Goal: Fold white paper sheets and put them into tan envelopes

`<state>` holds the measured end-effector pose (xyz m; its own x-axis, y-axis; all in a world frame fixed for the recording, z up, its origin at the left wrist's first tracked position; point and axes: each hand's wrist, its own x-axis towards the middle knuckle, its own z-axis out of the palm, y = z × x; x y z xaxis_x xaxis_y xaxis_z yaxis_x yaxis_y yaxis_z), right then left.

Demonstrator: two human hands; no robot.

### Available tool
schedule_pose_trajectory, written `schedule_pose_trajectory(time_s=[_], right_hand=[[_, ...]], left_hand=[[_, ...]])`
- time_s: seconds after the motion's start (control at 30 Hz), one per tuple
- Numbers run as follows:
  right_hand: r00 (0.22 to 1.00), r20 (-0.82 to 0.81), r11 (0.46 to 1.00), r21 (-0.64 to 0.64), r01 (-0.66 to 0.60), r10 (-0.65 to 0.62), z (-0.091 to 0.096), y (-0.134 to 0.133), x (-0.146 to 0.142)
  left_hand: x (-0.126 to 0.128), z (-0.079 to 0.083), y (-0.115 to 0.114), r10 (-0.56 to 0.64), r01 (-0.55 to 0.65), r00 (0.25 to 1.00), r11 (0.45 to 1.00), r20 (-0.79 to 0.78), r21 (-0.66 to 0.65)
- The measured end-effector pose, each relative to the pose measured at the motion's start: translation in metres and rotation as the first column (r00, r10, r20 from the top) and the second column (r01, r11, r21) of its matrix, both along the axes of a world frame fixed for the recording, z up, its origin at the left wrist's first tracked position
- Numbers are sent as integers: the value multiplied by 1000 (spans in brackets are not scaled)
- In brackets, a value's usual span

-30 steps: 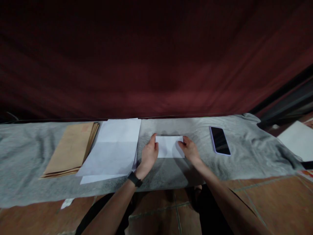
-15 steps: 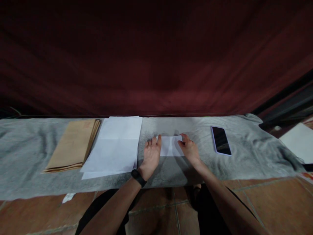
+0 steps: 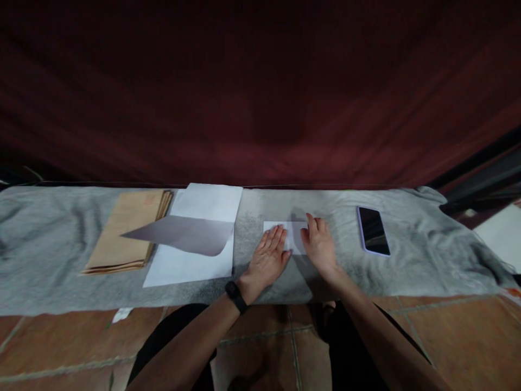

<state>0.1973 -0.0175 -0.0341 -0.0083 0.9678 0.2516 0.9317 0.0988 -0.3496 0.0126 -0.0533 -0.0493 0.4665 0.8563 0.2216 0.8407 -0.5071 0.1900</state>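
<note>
Left hand (image 3: 267, 260) has slid flat onto the folded paper (image 3: 296, 239), left of the phone (image 3: 373, 231); right hand (image 3: 321, 247) touches the paper's right end, grip unclear. Farther left, a sheet (image 3: 189, 233) has lifted beside brown envelopes (image 3: 122, 233), contents hidden.

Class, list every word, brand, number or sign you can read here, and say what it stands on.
Readable texts: none.
Brown envelopes: a faint reddish mark near the top, too blurred to read.
Phone: dark screen, nothing legible.
Small folded paper under the hands: no writing visible.
</note>
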Motion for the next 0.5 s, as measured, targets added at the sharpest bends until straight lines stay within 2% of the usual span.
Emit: schedule_pose_trajectory(time_s=[0.07, 0.13, 0.2, 0.27, 0.3, 0.37, 0.43, 0.5], right_hand=[[993, 12, 992, 42, -116, 116, -2, -5, -6], [963, 10, 963, 19, -268, 268, -7, -11, -13], [926, 37, 926, -26, -375, 376, -12, -16, -20], [911, 87, 915, -61, -400, 404, -16, -21, -26], [911, 109, 918, -69, -391, 397, -17, -22, -28], [919, 140, 929, -73, -362, 369, -17, -24, -30], [923, 159, 937, -63, -344, 350, -17, -24, -31], [924, 169, 939, -46, -341, 343, -17, -24, -31]], left_hand=[[2, -2, -3, 3, -3, 1000, 1000, -2, 1], [2, 3, -3, 3, -3, 1000, 1000, -24, -2], [-3, 20, 5, -8, 9, 998, 1000, -58, 18], [-17, 47, 24, 9, -2, 997, 995, -74, 96], [-28, 61, 37, 72, -62, 996, 983, -56, 171], [-56, 84, 66, 328, -318, 945, 918, -2, 238], [-86, 91, 91, 496, -488, 867, 865, -50, 117], [-110, 81, 106, 536, -565, 820, 813, -199, -140]])
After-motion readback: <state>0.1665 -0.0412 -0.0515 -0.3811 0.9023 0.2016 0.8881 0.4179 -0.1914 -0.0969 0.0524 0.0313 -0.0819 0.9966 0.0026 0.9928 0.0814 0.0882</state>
